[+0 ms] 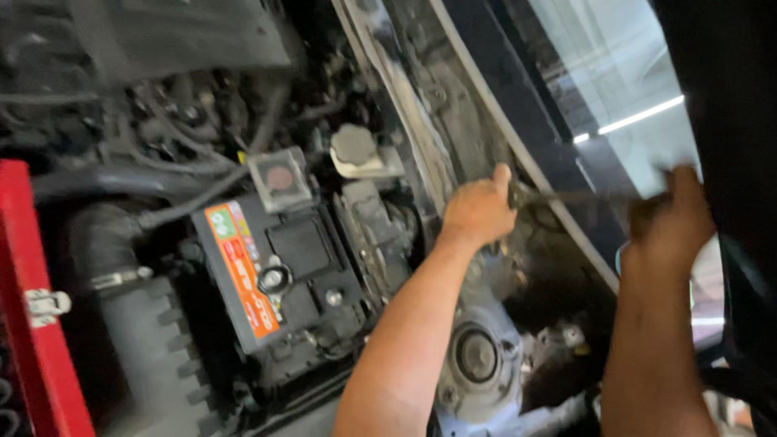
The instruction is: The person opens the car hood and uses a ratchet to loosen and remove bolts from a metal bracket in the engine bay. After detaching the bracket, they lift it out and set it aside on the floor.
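Two hands share one long dark tool [566, 197]: it lies almost level along the engine bay's edge below the windscreen [615, 73], left hand [479, 210] fisted on its near end, right hand [668, 217] closed around the far end.

The left hand [479, 209] and right hand [668, 217] worked in a narrow channel beside the windshield [615, 97], both closed on a thin dark tool [566, 197]. The battery [271, 271] and a capped reservoir [356, 150] crowded the space to the left. A round strut mount [477, 356] sat below. A red toolbox edge [32, 324] blocked the far left.
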